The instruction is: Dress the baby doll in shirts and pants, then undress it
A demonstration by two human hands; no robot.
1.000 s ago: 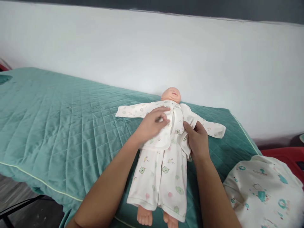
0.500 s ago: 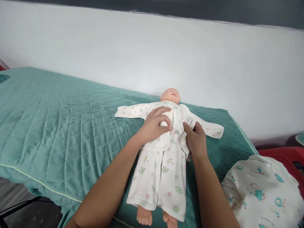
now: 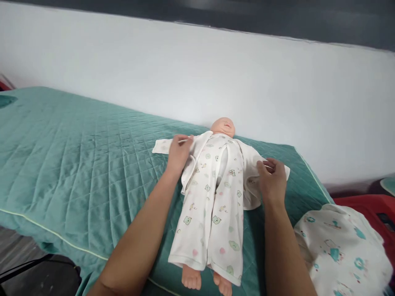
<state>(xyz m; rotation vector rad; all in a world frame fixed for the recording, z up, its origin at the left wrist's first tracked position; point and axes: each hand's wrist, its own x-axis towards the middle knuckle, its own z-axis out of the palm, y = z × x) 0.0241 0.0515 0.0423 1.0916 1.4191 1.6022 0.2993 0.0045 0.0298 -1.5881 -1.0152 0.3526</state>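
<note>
A baby doll (image 3: 222, 127) lies on its back, feet toward me, with its arms spread. It wears white printed trousers (image 3: 200, 218), pulled high over its belly and chest. Its white baby shirt (image 3: 251, 191) is spread wide at the front, a flap folded out to each side. My left hand (image 3: 179, 153) is closed, pinching the left flap beside the sleeve. On the other side, my right hand (image 3: 273, 176) is closed with the right flap's edge between its fingertips. The doll's bare feet (image 3: 191, 278) stick out of the trouser legs.
A green quilted cover (image 3: 92, 164) lies under the doll, against a white wall (image 3: 154, 70). At the lower right, a white printed cloth (image 3: 342, 250) is heaped by a red plastic seat (image 3: 370, 203). A dark strap (image 3: 27, 265) shows at the lower left.
Both hands have moved outward, drawing the shirt front apart to left and right. The trousers over the doll's chest have come into view.
</note>
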